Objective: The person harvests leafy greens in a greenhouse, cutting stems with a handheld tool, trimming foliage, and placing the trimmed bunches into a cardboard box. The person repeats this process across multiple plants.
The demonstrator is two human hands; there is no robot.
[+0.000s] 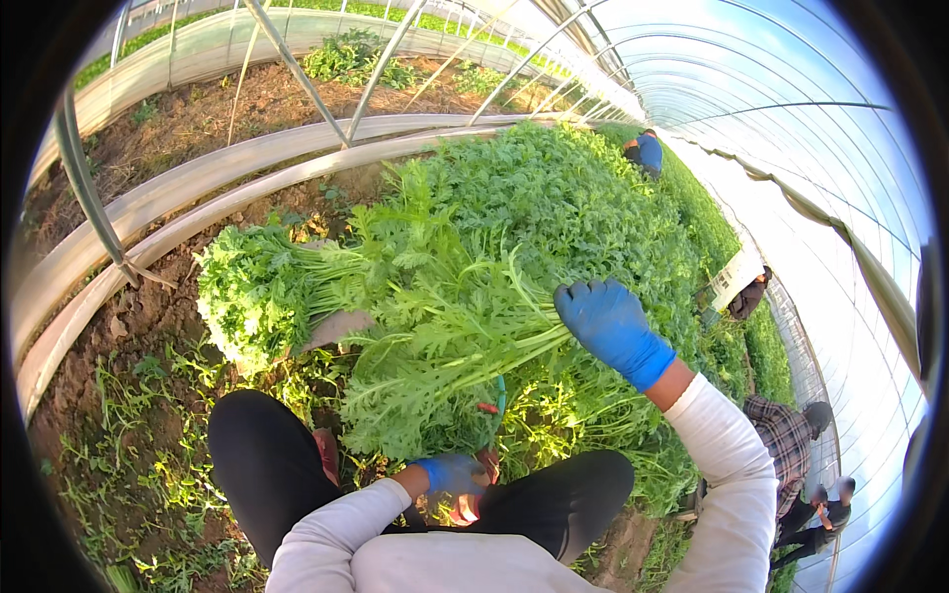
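Observation:
My right hand (612,326), in a blue glove, is closed around the stem ends of a bunch of leafy greens (460,326) with lobed leaves, like chrysanthemum greens. The bunch is held sideways, its leaves fanning out to the left. Low between my knees is my left hand (454,474), also blue-gloved, with its fingers curled near my red shoe (489,463); what it may hold is hidden. A teal curved object (501,404) with a red part (488,408) shows partly behind the leaves. To the left, a heap of cut greens (256,296) lies on a brownish flat sheet (337,328).
Dense growing greens (563,200) fill the bed ahead. A plastic-film side wall (222,178) with metal poles (378,70) runs along the left. Several people work to the right and far ahead, one in a plaid shirt (782,437). A pale box (734,278) stands among the plants.

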